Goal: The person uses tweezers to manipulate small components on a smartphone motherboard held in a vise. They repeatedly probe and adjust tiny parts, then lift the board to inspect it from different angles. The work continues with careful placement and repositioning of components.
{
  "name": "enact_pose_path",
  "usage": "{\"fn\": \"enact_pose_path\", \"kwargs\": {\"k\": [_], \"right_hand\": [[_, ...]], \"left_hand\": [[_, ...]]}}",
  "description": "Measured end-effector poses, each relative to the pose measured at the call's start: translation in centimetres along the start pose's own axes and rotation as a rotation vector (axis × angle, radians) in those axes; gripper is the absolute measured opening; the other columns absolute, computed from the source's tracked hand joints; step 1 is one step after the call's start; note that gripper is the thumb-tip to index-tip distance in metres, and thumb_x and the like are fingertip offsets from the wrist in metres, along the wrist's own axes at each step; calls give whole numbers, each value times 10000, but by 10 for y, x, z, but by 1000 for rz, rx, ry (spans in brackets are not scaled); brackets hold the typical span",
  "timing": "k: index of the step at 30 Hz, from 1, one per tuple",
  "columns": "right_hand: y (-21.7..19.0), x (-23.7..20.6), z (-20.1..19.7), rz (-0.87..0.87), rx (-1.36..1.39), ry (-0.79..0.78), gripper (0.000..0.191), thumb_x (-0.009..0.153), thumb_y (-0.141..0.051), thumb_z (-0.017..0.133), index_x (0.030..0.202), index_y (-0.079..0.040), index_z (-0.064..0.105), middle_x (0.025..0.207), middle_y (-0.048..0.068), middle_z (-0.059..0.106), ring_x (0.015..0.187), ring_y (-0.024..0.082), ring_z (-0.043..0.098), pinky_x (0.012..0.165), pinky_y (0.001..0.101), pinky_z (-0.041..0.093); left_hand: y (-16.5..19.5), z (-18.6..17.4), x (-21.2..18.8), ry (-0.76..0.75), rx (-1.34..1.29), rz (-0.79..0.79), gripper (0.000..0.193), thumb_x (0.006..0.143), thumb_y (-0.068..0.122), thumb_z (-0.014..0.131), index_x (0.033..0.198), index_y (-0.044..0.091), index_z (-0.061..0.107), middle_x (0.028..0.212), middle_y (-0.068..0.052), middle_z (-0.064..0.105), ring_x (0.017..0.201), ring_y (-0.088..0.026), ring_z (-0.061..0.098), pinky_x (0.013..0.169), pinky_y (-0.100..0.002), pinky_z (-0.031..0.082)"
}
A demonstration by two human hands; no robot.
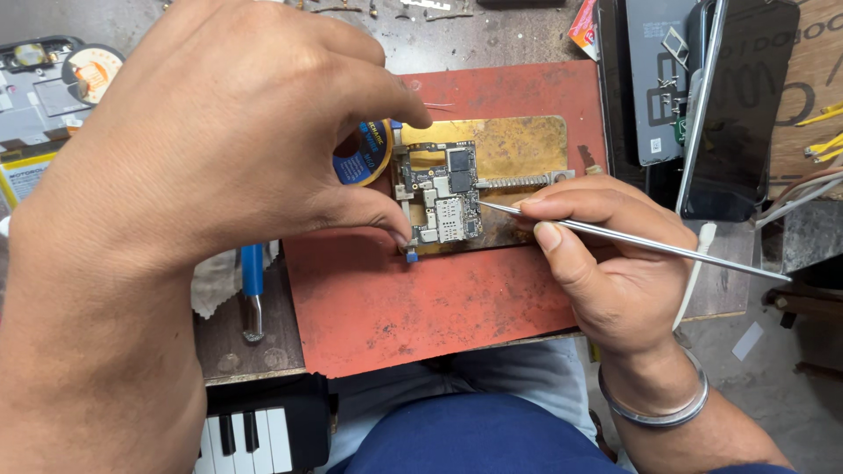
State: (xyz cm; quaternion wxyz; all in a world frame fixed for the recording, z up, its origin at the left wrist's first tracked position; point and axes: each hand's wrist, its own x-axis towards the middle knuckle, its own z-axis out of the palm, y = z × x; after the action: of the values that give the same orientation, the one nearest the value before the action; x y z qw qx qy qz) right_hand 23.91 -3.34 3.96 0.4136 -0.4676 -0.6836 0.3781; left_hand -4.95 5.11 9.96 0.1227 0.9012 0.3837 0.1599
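Step in hand: probing circuit board [443, 195] clamped on brass holder [518, 149], atop red mat [421, 298] on bench [237, 342]. Left hand [228, 149] grip pinches board's left edge, steadying it. Right hand [606, 254] grip pressed together around thin metal probe [615, 235], tip touching board's right edge. Next likely needs fine, light tip pressure, board held still.

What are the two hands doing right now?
Left hand: fingers pinched on the edge of the small circuit board, steadying it.
Right hand: closed around a thin metal probe, tip at the board.
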Motion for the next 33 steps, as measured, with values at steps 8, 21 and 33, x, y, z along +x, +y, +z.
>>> {"fn": "enact_pose_path", "kwargs": {"k": [8,21,33], "right_hand": [[-1,1,-1,18,-12,-3,127,1002,-86,731,1065,25,733,1034,131,748,937,179,726,869,264,583],[-1,1,-1,-10,-45,-20,132,1009,-101,737,1072,15,736,1035,127,756,960,184,737,887,266,584],[-4,5,0,-32,-61,-12,145,961,-97,716,1063,6,722,1032,120,747,924,190,734,872,281,579]], "left_hand": [[0,3,-1,-31,41,-19,652,507,604,886,981,162,817,843,-44,730,767,-303,677,654,-443,491],[1,3,-1,-30,63,1,517,599,554,884,895,139,796,849,-40,730,798,-296,675,712,-442,488],[1,4,-1,5,56,37,525,609,534,877,913,114,797,882,-47,740,815,-293,680,717,-434,489]]}}
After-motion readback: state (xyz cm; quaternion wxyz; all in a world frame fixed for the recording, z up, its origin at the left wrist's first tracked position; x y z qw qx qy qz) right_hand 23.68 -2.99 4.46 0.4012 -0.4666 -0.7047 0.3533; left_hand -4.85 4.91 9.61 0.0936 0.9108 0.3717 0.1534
